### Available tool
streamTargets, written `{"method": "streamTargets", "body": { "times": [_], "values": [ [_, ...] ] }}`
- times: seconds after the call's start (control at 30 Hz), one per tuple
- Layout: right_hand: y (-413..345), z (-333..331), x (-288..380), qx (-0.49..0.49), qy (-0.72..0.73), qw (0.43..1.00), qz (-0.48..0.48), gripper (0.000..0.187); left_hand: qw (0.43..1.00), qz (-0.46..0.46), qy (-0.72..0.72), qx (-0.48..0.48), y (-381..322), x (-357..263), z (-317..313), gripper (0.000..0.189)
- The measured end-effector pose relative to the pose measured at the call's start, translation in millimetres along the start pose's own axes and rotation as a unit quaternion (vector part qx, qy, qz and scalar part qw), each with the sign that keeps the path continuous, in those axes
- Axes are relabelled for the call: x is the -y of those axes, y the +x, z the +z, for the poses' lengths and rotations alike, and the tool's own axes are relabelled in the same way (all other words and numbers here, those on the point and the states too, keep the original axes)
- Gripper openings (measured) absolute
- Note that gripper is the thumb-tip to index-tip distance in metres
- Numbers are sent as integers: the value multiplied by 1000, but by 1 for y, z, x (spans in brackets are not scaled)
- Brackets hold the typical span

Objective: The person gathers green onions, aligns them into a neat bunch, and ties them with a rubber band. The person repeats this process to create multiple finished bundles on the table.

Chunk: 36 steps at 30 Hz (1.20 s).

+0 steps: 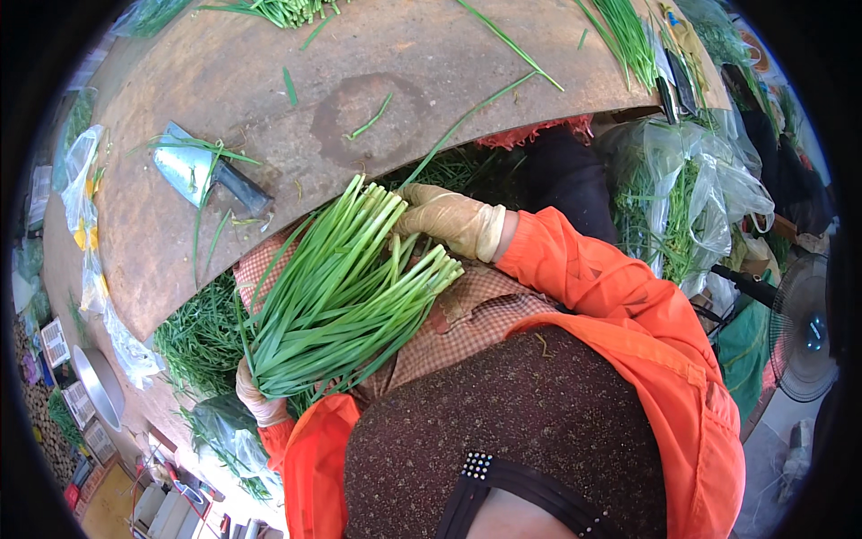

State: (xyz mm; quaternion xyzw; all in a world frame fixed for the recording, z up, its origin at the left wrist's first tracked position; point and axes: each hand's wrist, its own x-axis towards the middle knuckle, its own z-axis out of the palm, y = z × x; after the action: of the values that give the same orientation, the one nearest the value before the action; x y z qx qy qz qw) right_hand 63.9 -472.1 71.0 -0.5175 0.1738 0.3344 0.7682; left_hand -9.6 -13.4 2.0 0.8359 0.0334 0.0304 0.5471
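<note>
A thick bunch of green chives (pixel 330 296) lies across my lap, split towards its pale stem ends into two fanned parts. My gloved left hand (pixel 258 399) grips the leafy end at the lower left; the leaves hide most of its fingers. At the stem end, my gloved right hand (pixel 448 219) closes around stems of the upper part, fingertips partly hidden. Beyond the bunch, a broad-bladed knife (pixel 182 165) with a dark handle rests on the wooden table (pixel 431 74), loose leaves lying over it.
More chives (pixel 289 8) lie at the table's far edge, others (pixel 623 40) beside black-handled tools (pixel 677 84) at the right. Leaf trimmings (pixel 202 333) heap below the table's edge. A clear plastic bag (pixel 707 195) of greens and a fan (pixel 805 327) stand right; a metal basin (pixel 99 387) stands left.
</note>
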Motion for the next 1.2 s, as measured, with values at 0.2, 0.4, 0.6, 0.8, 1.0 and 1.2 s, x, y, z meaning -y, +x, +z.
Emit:
{"method": "streamTargets", "body": {
  "times": [0.2, 0.4, 0.6, 0.8, 1.0, 1.2],
  "values": [
    [5, 6, -4, -5, 5, 999, -38, 52, 986, 126, 107, 26, 3, 2, -5, 52],
    [2, 5, -14, 79, 241, 967, -9, 46, 952, 232, 201, -10, 8, -41, -17, 51],
    [5, 7, -18, 69, 438, 894, 56, 29, 900, 314, 300, -35, 7, -76, -22, 52],
    [10, -1, -26, 190, 441, 876, 47, 34, 878, 336, 341, 7, 5, -66, -29, 52],
    [15, 4, -30, 154, 296, 940, 63, 25, 865, 347, 363, 21, 7, -56, -31, 55],
    [-7, -8, -1, 18, 3, 1000, -4, 20, 866, 326, 377, 30, 7, -67, -24, 56]
  ]
}}
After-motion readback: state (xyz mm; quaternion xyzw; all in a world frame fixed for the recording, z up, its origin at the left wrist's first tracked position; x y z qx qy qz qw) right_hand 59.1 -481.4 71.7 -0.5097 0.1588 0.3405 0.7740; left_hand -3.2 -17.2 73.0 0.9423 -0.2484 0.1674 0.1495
